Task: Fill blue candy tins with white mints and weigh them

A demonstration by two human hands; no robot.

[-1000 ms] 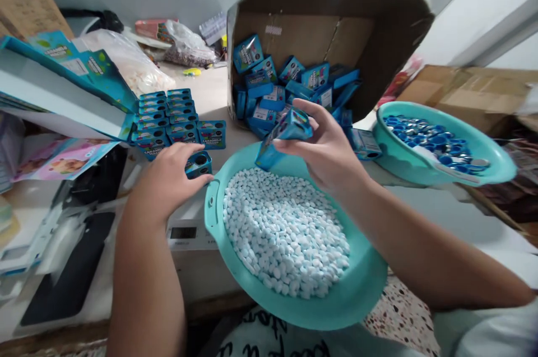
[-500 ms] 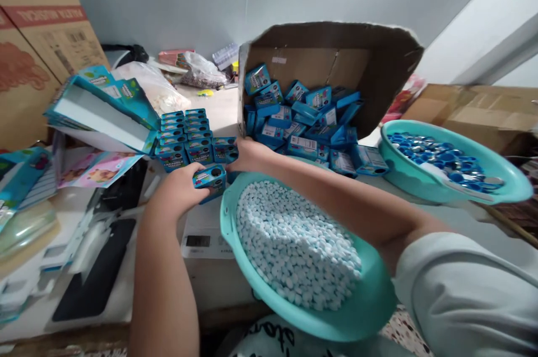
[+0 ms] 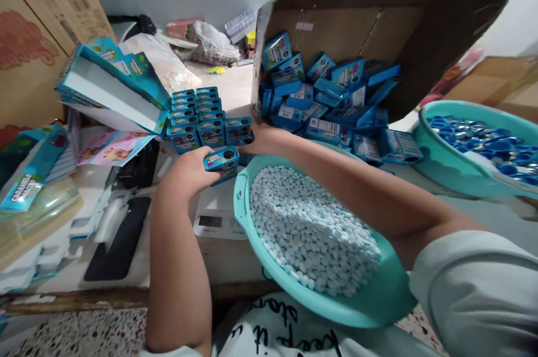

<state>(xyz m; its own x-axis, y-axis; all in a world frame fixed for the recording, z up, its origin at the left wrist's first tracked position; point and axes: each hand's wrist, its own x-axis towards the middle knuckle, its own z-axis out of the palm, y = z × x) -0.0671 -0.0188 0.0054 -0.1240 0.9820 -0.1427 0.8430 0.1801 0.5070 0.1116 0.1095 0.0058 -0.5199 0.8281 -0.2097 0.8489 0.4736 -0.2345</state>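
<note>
My left hand [image 3: 188,173] is closed around a small blue candy box [image 3: 221,160], held above the white kitchen scale [image 3: 218,221]. My right hand [image 3: 265,139] reaches across, its fingers closed at the side of another small blue candy box [image 3: 237,129]. That one stands at the right end of two rows of upright candy boxes [image 3: 183,135]. Some of the right fingertips are hidden behind the box. Below my right forearm, a turquoise tub [image 3: 242,195] holds a heap of small pale-blue candies [image 3: 311,228].
A cardboard carton [image 3: 437,37] lies on its side, full of loose blue candy boxes. Right of it stands a turquoise basin [image 3: 441,175] of blue, shiny pieces. To the left are an opened display box [image 3: 113,96], a black phone-like slab [image 3: 120,239] and a tall brown carton [image 3: 54,15].
The view has shifted, so the whole scene sits differently in the picture. Both hands keep their places at the same boxes, with little movement relative to them.
</note>
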